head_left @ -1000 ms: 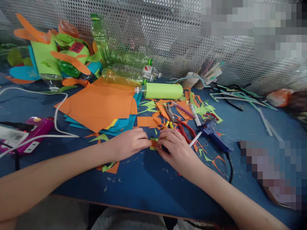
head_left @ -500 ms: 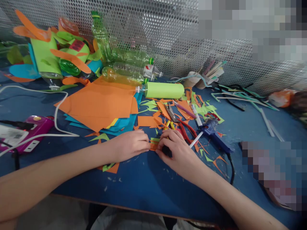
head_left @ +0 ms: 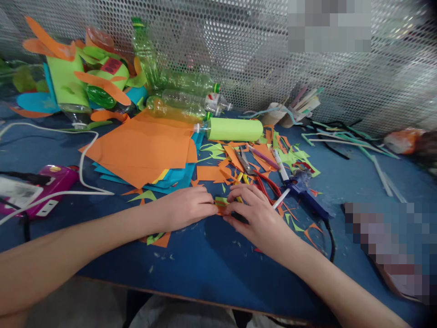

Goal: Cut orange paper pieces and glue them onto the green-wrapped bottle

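On the blue table [head_left: 191, 269], the left hand [head_left: 193, 207] and right hand [head_left: 257, 214] hold a small paper piece [head_left: 221, 201] between them, fingers narrowed onto it and hiding its ends. A second ago green edged its orange on two sides; now green shows only along the far side. Beyond, metal scissors [head_left: 248, 169], partly covered, lie among jagged scraps [head_left: 210, 173] near a plastic glue gun [head_left: 305, 193]. Farther, a smooth green paper sleeve [head_left: 235, 130] hides most of a bottle [head_left: 204, 127] before perforated mesh [head_left: 246, 54].
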{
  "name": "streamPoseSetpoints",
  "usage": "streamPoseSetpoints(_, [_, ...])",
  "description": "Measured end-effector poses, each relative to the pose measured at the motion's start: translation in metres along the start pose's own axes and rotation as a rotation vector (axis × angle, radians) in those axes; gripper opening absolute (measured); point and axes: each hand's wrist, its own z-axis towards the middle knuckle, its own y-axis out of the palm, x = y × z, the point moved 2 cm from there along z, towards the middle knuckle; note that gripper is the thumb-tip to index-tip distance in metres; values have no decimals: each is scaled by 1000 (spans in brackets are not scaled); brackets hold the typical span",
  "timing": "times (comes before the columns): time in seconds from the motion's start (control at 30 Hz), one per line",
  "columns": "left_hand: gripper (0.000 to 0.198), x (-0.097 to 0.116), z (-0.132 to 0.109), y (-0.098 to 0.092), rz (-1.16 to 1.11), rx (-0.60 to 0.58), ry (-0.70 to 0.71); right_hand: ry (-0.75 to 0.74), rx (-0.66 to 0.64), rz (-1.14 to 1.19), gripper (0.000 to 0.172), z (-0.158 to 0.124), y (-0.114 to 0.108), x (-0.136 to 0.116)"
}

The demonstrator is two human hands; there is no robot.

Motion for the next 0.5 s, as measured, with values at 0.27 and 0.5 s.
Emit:
streamPoseSetpoints(0.27, [27,-1,0,0,-15,10,-16,-35,39,-21,7,-1,3,-2])
streamPoseSetpoints(0.5, [27,0,-1,7,63,4,-51,-98,48,-113,10,-1,6,-7])
